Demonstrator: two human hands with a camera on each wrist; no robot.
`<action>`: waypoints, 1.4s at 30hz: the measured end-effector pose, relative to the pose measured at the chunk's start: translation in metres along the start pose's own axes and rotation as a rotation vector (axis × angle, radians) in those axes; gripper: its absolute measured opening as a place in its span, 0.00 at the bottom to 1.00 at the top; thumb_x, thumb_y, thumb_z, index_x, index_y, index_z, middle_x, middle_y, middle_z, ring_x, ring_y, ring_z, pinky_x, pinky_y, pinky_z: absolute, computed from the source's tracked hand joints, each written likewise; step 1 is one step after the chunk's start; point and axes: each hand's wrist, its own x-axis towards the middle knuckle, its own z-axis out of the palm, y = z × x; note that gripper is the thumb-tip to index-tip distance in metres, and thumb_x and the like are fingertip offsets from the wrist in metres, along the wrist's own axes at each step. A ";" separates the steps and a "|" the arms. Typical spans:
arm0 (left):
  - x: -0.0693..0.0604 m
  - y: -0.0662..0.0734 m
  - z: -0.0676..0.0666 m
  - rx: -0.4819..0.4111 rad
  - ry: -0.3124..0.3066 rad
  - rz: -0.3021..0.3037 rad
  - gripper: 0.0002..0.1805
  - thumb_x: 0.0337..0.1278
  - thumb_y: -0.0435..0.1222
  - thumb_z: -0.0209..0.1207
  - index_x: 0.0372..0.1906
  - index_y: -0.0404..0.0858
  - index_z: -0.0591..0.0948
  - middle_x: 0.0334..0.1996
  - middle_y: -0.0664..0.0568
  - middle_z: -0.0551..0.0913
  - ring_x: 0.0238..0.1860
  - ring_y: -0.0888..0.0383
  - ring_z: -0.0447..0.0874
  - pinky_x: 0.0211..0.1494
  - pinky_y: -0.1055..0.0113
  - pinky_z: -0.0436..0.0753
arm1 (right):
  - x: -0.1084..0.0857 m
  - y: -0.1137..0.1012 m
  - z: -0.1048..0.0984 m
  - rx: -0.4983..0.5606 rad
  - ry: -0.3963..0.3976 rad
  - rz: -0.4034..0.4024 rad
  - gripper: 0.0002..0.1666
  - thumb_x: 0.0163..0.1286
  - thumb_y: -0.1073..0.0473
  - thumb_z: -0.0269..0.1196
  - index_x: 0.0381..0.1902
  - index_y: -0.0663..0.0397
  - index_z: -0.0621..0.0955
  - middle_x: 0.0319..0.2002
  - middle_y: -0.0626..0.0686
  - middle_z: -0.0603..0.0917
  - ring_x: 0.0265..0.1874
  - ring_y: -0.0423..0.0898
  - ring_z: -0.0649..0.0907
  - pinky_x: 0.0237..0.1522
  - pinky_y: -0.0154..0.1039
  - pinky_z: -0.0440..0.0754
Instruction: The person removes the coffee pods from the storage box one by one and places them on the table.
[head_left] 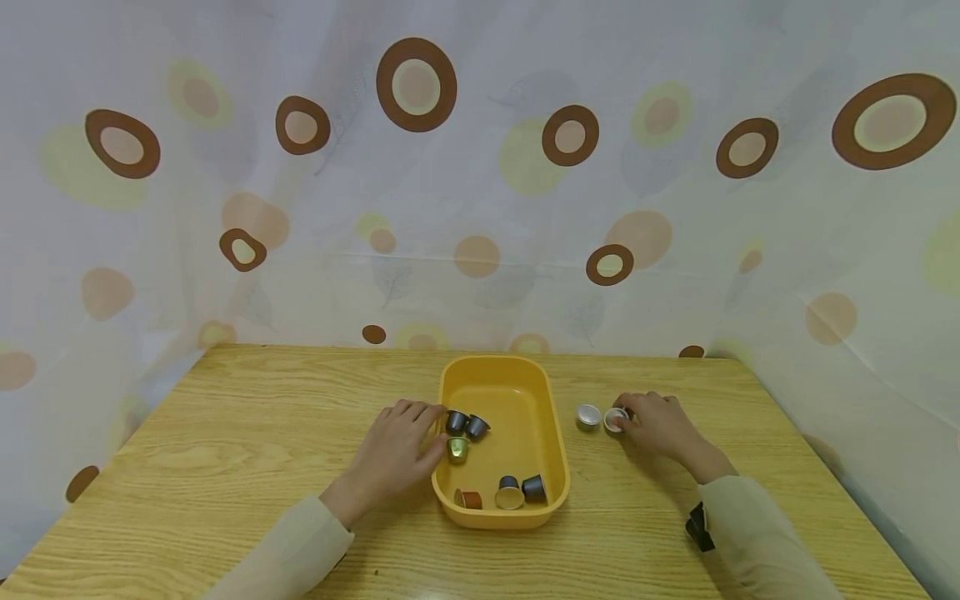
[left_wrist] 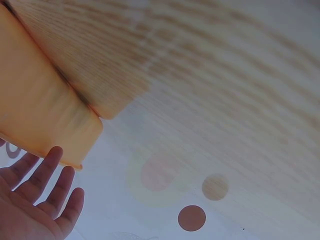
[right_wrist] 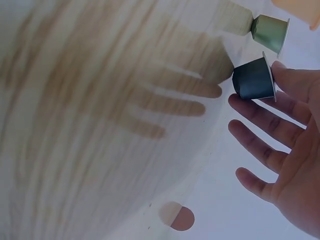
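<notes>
On the wooden counter [head_left: 187, 454], a yellow tray [head_left: 501, 520] is touched at its left rim by the left grip [head_left: 392, 447]; six capsules [head_left: 457, 451] are contained in it. To its right, a white-topped capsule [head_left: 615, 421] is held by the right grip [head_left: 662, 423], a second one [head_left: 588, 416] placed just beside.

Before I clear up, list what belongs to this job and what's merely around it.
Job: yellow tray; six capsules inside it; dark capsule in the right hand; green capsule beside it; left hand at the tray's rim.

Surroundings: wooden table; patterned cloth.
</notes>
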 end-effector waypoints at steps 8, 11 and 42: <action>0.000 -0.001 0.000 0.000 -0.001 -0.001 0.20 0.60 0.46 0.49 0.53 0.43 0.76 0.45 0.53 0.81 0.49 0.53 0.76 0.50 0.57 0.75 | -0.001 0.003 0.002 0.026 0.007 0.010 0.11 0.65 0.55 0.57 0.43 0.52 0.79 0.31 0.49 0.81 0.33 0.50 0.79 0.41 0.60 0.68; -0.001 -0.001 0.000 0.001 -0.002 0.000 0.20 0.60 0.46 0.49 0.53 0.42 0.76 0.45 0.53 0.81 0.49 0.53 0.76 0.50 0.57 0.75 | -0.002 0.003 0.001 0.038 0.001 0.018 0.12 0.65 0.55 0.56 0.43 0.53 0.79 0.33 0.50 0.82 0.35 0.53 0.79 0.43 0.62 0.67; 0.000 0.000 0.000 0.004 -0.010 -0.006 0.20 0.60 0.46 0.49 0.54 0.43 0.76 0.46 0.53 0.81 0.49 0.53 0.76 0.51 0.57 0.74 | -0.003 0.010 0.005 0.083 0.028 0.032 0.17 0.66 0.57 0.56 0.47 0.60 0.80 0.38 0.55 0.84 0.42 0.62 0.75 0.43 0.66 0.65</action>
